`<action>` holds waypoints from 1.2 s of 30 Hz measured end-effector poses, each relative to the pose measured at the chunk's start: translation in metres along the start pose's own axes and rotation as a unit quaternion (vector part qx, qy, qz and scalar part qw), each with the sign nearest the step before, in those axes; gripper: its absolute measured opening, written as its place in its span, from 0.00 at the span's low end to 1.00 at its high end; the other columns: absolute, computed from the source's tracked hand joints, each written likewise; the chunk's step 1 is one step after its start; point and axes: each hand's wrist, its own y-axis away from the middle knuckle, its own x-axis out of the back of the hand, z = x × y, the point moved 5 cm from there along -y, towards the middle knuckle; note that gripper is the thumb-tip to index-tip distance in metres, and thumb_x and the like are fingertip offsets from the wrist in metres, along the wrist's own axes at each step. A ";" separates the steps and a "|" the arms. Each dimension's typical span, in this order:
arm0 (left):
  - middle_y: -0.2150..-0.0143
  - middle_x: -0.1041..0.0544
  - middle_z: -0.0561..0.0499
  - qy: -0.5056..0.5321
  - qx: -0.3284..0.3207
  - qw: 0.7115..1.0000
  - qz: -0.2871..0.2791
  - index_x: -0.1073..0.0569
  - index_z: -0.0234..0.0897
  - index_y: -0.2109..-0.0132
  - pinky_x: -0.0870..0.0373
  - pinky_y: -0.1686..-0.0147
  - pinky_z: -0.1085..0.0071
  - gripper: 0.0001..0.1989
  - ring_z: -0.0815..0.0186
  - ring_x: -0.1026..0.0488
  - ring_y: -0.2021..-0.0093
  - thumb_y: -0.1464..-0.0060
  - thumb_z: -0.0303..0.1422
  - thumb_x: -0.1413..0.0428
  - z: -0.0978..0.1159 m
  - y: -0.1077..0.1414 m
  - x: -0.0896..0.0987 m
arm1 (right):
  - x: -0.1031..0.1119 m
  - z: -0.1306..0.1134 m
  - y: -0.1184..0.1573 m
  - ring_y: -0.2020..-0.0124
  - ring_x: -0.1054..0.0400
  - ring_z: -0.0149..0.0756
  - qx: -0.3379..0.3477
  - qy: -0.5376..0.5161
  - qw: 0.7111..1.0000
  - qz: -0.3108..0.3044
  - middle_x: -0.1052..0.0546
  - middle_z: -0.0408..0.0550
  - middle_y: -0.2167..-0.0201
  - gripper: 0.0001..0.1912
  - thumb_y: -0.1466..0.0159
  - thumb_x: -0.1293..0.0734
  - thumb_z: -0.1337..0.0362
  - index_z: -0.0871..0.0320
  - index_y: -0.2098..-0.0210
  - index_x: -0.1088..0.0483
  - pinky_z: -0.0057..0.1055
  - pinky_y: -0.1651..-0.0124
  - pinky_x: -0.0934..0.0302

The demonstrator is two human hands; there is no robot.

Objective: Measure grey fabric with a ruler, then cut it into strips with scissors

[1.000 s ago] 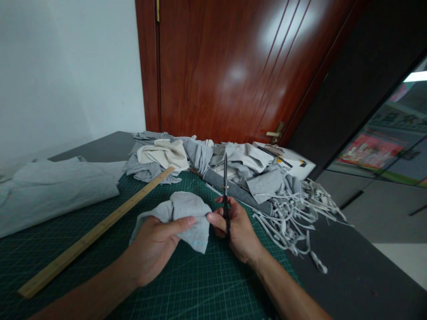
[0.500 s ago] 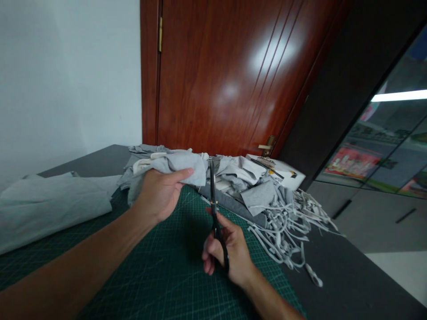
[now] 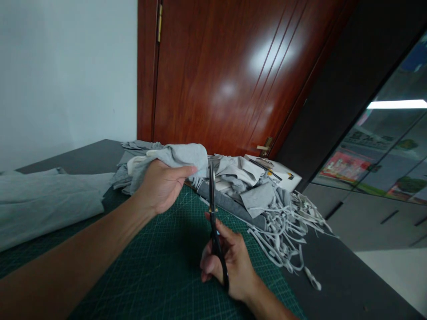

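My left hand (image 3: 163, 186) pinches a piece of light grey fabric (image 3: 182, 156), its thumb lying on top and the other fingers hidden under the cloth. The fabric's rounded right edge is just left of the scissor blades. A pair of black-handled scissors (image 3: 212, 189) points away from me, upright in the view, with its blades nearly together. My right hand (image 3: 230, 260) is closed around the scissors' handles, above the green cutting mat (image 3: 160, 262). Whether the blades touch the fabric I cannot tell.
Folded pale cloth (image 3: 50, 204) lies at the left. Grey fabric scraps (image 3: 256, 195) and a tangle of cord-like strips (image 3: 283, 240) heap up at the right, before a white box (image 3: 290, 178). Behind the dark table (image 3: 347, 271) stand a brown door (image 3: 213, 80) and a glass-fronted cabinet (image 3: 376, 146).
The fabric in my left hand has shifted slightly upward and its free edge now curves over. The scissors have dropped a little in the view, still in my right hand.
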 end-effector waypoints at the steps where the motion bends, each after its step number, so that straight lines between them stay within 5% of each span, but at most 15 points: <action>1: 0.66 0.13 0.48 -0.003 -0.003 1.000 -0.001 0.17 0.33 0.67 0.22 0.43 0.56 0.17 0.56 0.15 0.57 0.68 0.19 0.25 0.000 0.000 0.001 | 0.000 0.000 0.002 0.83 0.28 0.30 0.004 0.002 1.000 0.001 0.21 0.40 0.76 0.50 0.39 0.18 0.43 0.51 0.25 0.37 0.23 0.79 0.33; 9: 0.67 0.14 0.49 -0.028 -0.025 0.999 0.004 0.18 0.34 0.69 0.23 0.40 0.53 0.16 0.55 0.15 0.56 0.68 0.20 0.25 0.006 -0.003 0.009 | -0.008 0.003 0.009 0.82 0.30 0.28 0.019 0.011 0.999 -0.023 0.22 0.39 0.75 0.47 0.35 0.22 0.42 0.48 0.24 0.38 0.22 0.78 0.33; 18: 0.60 0.12 0.47 -0.035 -0.019 0.999 0.004 0.15 0.33 0.61 0.24 0.39 0.54 0.22 0.53 0.16 0.49 0.69 0.20 0.26 0.014 -0.003 0.008 | -0.011 0.002 0.006 0.84 0.32 0.29 -0.012 0.015 1.000 -0.019 0.24 0.39 0.77 0.49 0.39 0.22 0.36 0.54 0.28 0.33 0.22 0.80 0.37; 28: 0.66 0.14 0.49 -0.062 -0.014 0.998 -0.003 0.16 0.33 0.68 0.23 0.43 0.56 0.17 0.57 0.17 0.59 0.70 0.25 0.23 0.010 0.001 0.005 | -0.017 0.007 0.005 0.85 0.33 0.29 -0.028 -0.003 0.999 -0.041 0.24 0.38 0.78 0.52 0.41 0.21 0.34 0.58 0.29 0.36 0.23 0.81 0.36; 36: 0.59 0.12 0.46 -0.069 -0.013 0.998 -0.010 0.15 0.34 0.60 0.27 0.37 0.52 0.21 0.51 0.16 0.49 0.67 0.24 0.25 0.011 0.003 0.003 | -0.019 0.015 0.008 0.84 0.30 0.31 -0.056 -0.019 0.998 -0.038 0.22 0.41 0.75 0.55 0.42 0.23 0.31 0.59 0.31 0.41 0.22 0.81 0.38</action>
